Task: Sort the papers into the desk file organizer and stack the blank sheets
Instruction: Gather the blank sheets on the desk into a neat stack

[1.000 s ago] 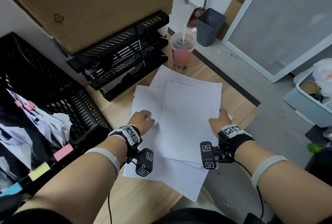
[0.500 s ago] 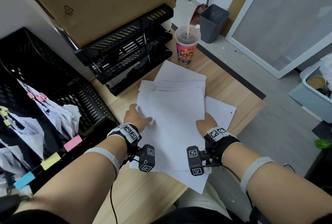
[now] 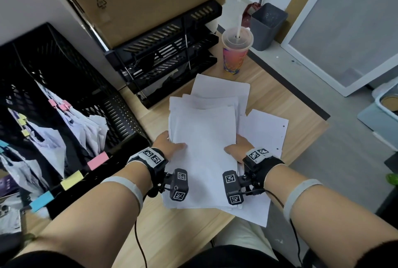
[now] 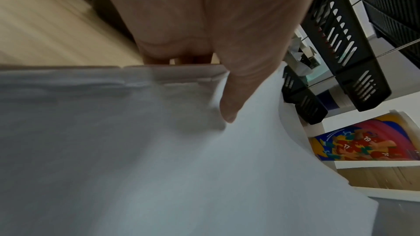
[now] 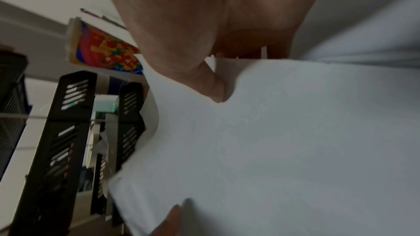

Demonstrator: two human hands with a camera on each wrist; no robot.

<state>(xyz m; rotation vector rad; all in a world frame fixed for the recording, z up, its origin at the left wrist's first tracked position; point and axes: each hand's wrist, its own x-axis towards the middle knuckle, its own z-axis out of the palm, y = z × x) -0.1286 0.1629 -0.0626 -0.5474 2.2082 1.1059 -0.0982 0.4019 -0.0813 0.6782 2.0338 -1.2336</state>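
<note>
Gripping the stack of blank sheets (image 3: 203, 149) from both sides, the left hand (image 3: 167, 146) and right hand (image 3: 239, 149) hold it above the wooden desk (image 3: 277, 104), thumbs lying on the top sheet and fingers curled beneath, as the wrist views confirm. A punched sheet (image 3: 266, 132) lies just beside the right hand, apparently flat on the desk. The black tiered desk file organizer (image 3: 168, 52) stands beyond the stack, a lidded drink cup (image 3: 235, 52) to its right.
</note>
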